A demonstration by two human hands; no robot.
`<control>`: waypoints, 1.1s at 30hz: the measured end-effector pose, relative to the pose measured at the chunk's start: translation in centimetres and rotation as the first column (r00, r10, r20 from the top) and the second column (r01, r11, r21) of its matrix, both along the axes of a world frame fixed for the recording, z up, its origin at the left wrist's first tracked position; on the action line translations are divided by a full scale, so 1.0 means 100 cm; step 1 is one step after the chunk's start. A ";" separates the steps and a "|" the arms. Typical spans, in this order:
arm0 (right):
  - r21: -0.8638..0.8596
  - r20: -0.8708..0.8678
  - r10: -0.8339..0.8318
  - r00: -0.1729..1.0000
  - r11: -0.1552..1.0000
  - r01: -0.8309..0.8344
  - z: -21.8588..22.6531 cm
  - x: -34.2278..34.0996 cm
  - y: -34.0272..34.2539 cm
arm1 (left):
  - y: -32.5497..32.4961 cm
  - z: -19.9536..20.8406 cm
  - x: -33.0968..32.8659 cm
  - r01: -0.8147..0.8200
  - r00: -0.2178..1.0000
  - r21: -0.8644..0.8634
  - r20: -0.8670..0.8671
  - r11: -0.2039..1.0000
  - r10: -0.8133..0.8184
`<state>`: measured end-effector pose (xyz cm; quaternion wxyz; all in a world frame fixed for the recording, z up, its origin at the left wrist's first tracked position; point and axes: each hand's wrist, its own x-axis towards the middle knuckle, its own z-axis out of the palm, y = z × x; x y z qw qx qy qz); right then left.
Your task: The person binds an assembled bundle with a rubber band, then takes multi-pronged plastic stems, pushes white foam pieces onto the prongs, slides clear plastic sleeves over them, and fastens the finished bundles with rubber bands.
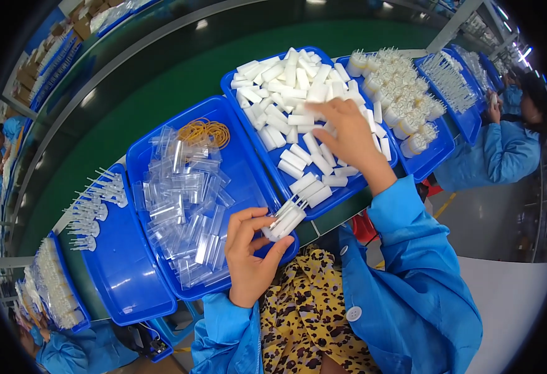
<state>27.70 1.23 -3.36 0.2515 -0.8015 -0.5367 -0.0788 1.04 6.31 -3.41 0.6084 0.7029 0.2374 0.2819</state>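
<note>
Left hand (248,258) clamped on one pin-and-cylinder bundle (288,219). Right hand (351,134) apart, over white cylinders (295,93), too many to count; can't tell if gripping. Left of both: one blue tray (248,168), many clear sleeves (192,187), one rubber-band clump (205,132).

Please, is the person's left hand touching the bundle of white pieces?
Touching. The head view shows it: the left hand holds the near end of the white bundle between thumb and fingers.
</note>
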 end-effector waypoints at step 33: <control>0.445 -0.859 0.508 -0.059 0.800 0.402 -0.011 -0.068 -0.051 | -0.007 0.003 0.027 -0.169 0.986 0.360 0.076 0.918 0.151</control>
